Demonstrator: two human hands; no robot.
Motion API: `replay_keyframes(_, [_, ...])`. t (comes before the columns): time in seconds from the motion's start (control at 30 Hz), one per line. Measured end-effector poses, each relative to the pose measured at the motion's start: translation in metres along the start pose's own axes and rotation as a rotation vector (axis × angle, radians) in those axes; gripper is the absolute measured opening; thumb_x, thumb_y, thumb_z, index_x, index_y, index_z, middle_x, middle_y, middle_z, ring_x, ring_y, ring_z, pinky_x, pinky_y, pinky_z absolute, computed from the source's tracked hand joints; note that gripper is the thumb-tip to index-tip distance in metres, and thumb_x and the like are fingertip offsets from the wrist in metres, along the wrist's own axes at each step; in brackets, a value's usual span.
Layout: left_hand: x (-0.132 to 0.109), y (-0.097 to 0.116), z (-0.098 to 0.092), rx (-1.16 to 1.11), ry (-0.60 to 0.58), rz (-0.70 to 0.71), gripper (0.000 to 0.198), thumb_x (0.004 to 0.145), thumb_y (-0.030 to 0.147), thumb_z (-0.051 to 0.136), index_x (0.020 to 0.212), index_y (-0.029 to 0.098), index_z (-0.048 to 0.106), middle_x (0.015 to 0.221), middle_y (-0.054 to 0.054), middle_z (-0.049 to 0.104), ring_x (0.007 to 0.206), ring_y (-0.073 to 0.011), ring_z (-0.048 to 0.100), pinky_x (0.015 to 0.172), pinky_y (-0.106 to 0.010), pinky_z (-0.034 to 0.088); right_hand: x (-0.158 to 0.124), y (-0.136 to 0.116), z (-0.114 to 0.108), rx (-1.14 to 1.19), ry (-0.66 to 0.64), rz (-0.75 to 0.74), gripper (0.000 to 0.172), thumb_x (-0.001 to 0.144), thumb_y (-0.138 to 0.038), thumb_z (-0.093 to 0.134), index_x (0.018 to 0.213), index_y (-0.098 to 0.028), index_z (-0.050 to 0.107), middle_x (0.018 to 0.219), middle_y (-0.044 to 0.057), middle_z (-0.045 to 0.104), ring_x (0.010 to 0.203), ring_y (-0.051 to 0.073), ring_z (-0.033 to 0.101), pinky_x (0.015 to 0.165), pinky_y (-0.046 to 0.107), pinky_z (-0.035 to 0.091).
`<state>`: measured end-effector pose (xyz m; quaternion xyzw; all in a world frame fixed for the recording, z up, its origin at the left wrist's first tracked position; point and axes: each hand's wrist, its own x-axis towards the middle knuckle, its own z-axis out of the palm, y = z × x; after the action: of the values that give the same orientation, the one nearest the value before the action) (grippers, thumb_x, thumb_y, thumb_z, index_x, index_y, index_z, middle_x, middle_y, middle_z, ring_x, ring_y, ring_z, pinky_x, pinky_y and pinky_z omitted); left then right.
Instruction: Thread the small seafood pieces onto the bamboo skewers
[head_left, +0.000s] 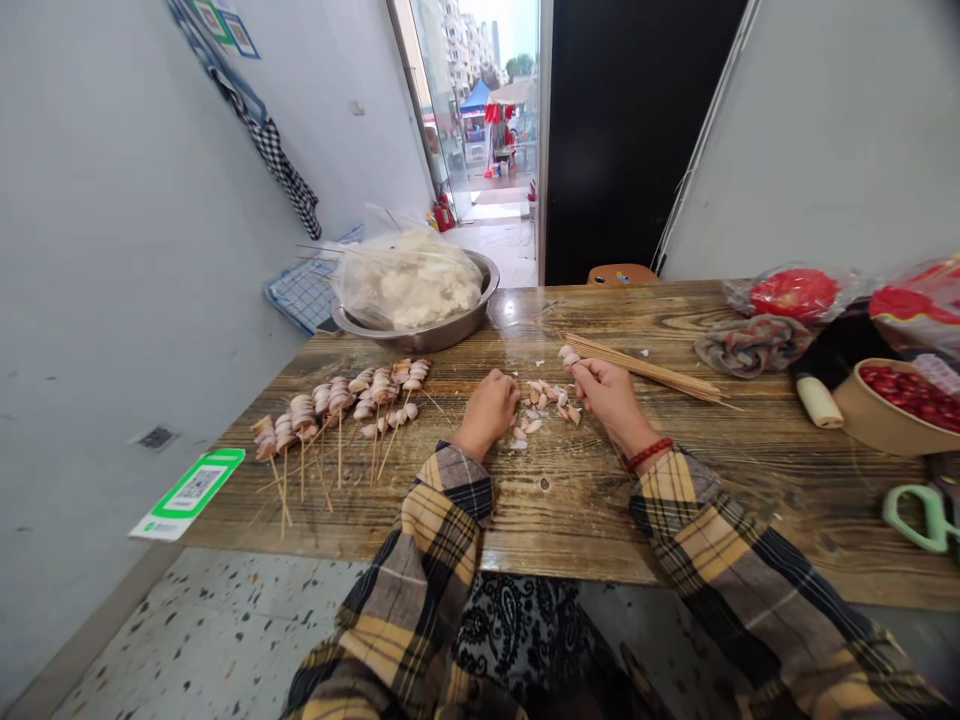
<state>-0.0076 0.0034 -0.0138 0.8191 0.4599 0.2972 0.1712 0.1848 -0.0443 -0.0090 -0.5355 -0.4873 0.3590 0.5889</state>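
My right hand [606, 392] is closed round a skewer, with a couple of garlic cloves [568, 355] threaded at its tip above the fingers. Most of that skewer is hidden by the hand. My left hand [490, 408] has its fingers curled together just left of the loose pile; what they hold, if anything, is hidden. Loose garlic cloves [534, 424] lie on the wooden table [570, 530] between both hands. To the left, several finished garlic skewers [339, 396] lie in a row, their bare sticks pointing towards me. A bundle of bare bamboo skewers [645, 367] rests beyond my right hand.
A metal basin [484, 290] holding a bag of pale, lumpy food stands at the back left. On the right are a crumpled cloth [754, 345], a tub of red berries [874, 412] and green-handled scissors [916, 518]. A QR card [196, 484] sits at the left edge.
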Motion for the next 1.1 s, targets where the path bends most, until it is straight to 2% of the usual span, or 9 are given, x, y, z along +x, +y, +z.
replay_keyframes(0.07, [0.002, 0.0, -0.002, -0.24, 0.09, -0.094, 0.011, 0.08, 0.015, 0.057, 0.07, 0.016, 0.059, 0.075, -0.003, 0.055, 0.075, -0.0153, 0.051, 0.071, -0.028, 0.042, -0.001, -0.001, 0.001, 0.003, -0.014, 0.008, 0.034, 0.077, -0.048, 0.057, 0.082, -0.014, 0.065, 0.05, -0.006, 0.048, 0.036, 0.006, 0.036, 0.037, 0.02, 0.025])
replay_keyframes(0.13, [0.003, 0.001, -0.006, -0.583, 0.152, -0.234, 0.008, 0.079, 0.022, 0.061, 0.073, 0.016, 0.061, 0.07, -0.001, 0.056, 0.064, -0.0119, 0.049, 0.059, -0.024, 0.039, -0.003, -0.002, 0.003, 0.013, -0.043, 0.014, 0.035, 0.077, -0.048, 0.058, 0.083, -0.014, 0.065, 0.049, -0.006, 0.048, 0.036, 0.006, 0.036, 0.036, 0.019, 0.025])
replay_keyframes(0.23, [0.003, 0.004, -0.013, -1.09, 0.162, -0.372, 0.018, 0.075, 0.03, 0.069, 0.079, 0.013, 0.064, 0.073, -0.002, 0.061, 0.055, -0.0072, 0.046, 0.046, -0.019, 0.031, -0.007, -0.006, 0.008, 0.034, -0.106, 0.027, 0.034, 0.077, -0.048, 0.058, 0.081, -0.015, 0.064, 0.047, -0.007, 0.046, 0.035, 0.007, 0.037, 0.036, 0.019, 0.026])
replay_keyframes(0.33, [0.002, 0.008, -0.019, -1.359, 0.136, -0.402, 0.021, 0.07, 0.027, 0.075, 0.078, 0.011, 0.065, 0.08, -0.005, 0.066, 0.059, -0.0057, 0.051, 0.047, -0.016, 0.035, -0.013, -0.009, 0.014, 0.031, -0.171, 0.026, 0.034, 0.078, -0.049, 0.057, 0.079, -0.016, 0.063, 0.046, -0.007, 0.046, 0.035, 0.007, 0.038, 0.036, 0.02, 0.027])
replay_keyframes(0.47, [0.002, 0.013, -0.024, -1.459, 0.123, -0.436, 0.018, 0.073, 0.019, 0.073, 0.087, 0.01, 0.066, 0.082, -0.006, 0.068, 0.062, -0.005, 0.058, 0.055, -0.014, 0.045, -0.019, -0.013, 0.017, -0.077, -0.255, -0.01, 0.031, 0.081, -0.046, 0.054, 0.08, -0.016, 0.064, 0.049, -0.006, 0.049, 0.036, 0.007, 0.037, 0.037, 0.02, 0.027])
replay_keyframes(0.6, [0.002, 0.014, -0.027, -1.502, 0.136, -0.462, 0.02, 0.072, 0.01, 0.072, 0.091, 0.008, 0.067, 0.087, -0.008, 0.071, 0.067, -0.006, 0.063, 0.067, -0.016, 0.052, -0.021, -0.015, 0.016, -0.221, -0.3, -0.123, 0.028, 0.084, -0.04, 0.052, 0.077, -0.017, 0.066, 0.049, -0.005, 0.049, 0.04, 0.009, 0.04, 0.043, 0.021, 0.031])
replay_keyframes(0.83, [0.001, 0.012, -0.027, -1.481, 0.147, -0.435, 0.022, 0.07, 0.017, 0.076, 0.09, 0.01, 0.069, 0.083, -0.005, 0.07, 0.059, -0.0035, 0.057, 0.053, -0.013, 0.046, -0.022, -0.018, 0.015, -0.31, -0.339, -0.228, 0.029, 0.085, -0.037, 0.051, 0.073, -0.017, 0.068, 0.049, -0.004, 0.05, 0.048, 0.011, 0.045, 0.05, 0.022, 0.032])
replay_keyframes(1.1, [0.001, 0.015, -0.026, -1.469, 0.141, -0.437, 0.022, 0.068, 0.021, 0.078, 0.085, 0.01, 0.07, 0.074, -0.002, 0.066, 0.058, -0.003, 0.054, 0.052, -0.013, 0.043, -0.024, -0.021, 0.015, -0.343, -0.361, -0.271, 0.032, 0.086, -0.039, 0.049, 0.07, -0.018, 0.065, 0.054, -0.003, 0.052, 0.051, 0.012, 0.044, 0.052, 0.022, 0.032])
